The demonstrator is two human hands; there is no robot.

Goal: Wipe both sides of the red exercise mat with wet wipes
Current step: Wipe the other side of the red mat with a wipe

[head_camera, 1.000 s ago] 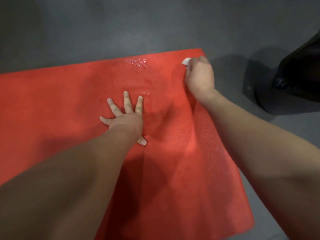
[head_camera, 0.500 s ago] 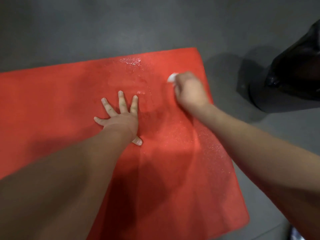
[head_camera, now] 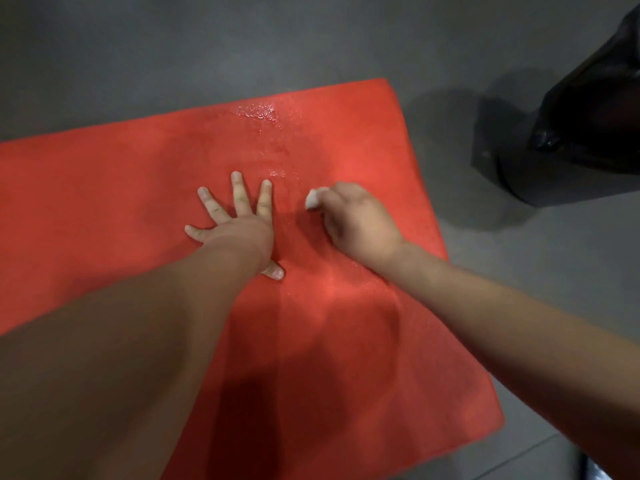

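Observation:
The red exercise mat (head_camera: 104,202) lies flat on a grey floor and fills the middle of the view. My left hand (head_camera: 239,223) presses flat on it with fingers spread. Just to its right, my right hand (head_camera: 356,220) grips a bunched white wet wipe (head_camera: 312,199) against the mat; only a small white end shows past the fingers. Wet, shiny streaks (head_camera: 258,111) glisten near the mat's far edge and below my right wrist.
A black bag-like object (head_camera: 588,109) stands on the grey floor (head_camera: 207,46) to the right of the mat's far right corner. Floor tile seams show at the bottom right.
My right hand has dragged the wipe from the mat's far right corner back toward me and leftward, ending beside my left hand. My left hand has stayed pressed in place.

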